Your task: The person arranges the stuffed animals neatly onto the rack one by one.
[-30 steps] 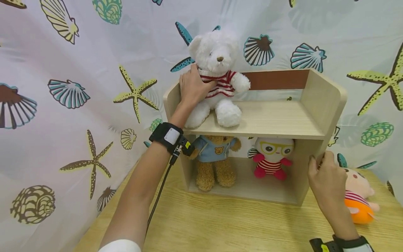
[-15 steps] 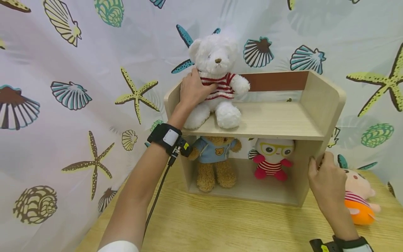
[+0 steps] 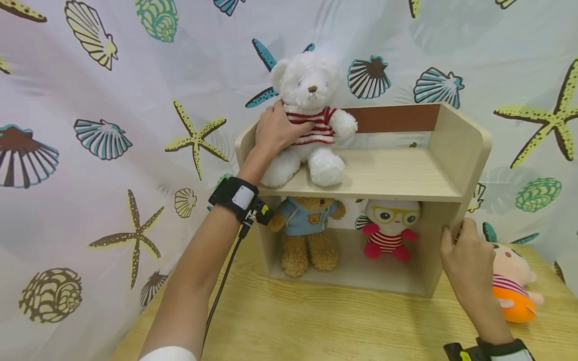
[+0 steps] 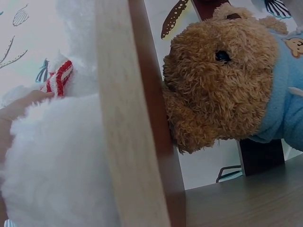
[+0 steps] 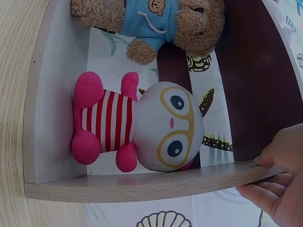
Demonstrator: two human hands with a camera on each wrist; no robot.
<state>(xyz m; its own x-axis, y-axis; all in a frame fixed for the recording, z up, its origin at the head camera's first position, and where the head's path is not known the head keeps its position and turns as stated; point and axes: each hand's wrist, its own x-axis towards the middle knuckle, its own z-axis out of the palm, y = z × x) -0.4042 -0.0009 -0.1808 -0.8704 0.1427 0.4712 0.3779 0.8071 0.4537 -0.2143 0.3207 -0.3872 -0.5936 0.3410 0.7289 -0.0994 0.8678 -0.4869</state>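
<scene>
A white teddy bear [image 3: 326,168] in a red-and-white striped sweater sits at the left end of the upper board of a small wooden shelf [image 3: 393,173]. My left hand [image 3: 275,129] grips the bear's side and chest, its thumb across the sweater; the fingers behind the bear are hidden. With my right hand [image 3: 469,260] I hold the front edge of the shelf's right side panel. The right wrist view shows thumb and fingers on either side of that panel. In the lower compartment a brown teddy bear [image 3: 310,245] in a blue hoodie stands left of a plush toy [image 5: 173,125] with yellow glasses.
A plush toy [image 3: 512,286] with orange bottoms lies on the wooden table [image 3: 316,326], right of the shelf and partly behind my right hand. A curtain [image 3: 149,90] printed with shells and starfish hangs behind. A black cable [image 3: 224,281] runs from the left wrist strap.
The head view has shifted very slightly. Both hands keep their places on the white teddy bear and the shelf panel; the toys have not visibly moved.
</scene>
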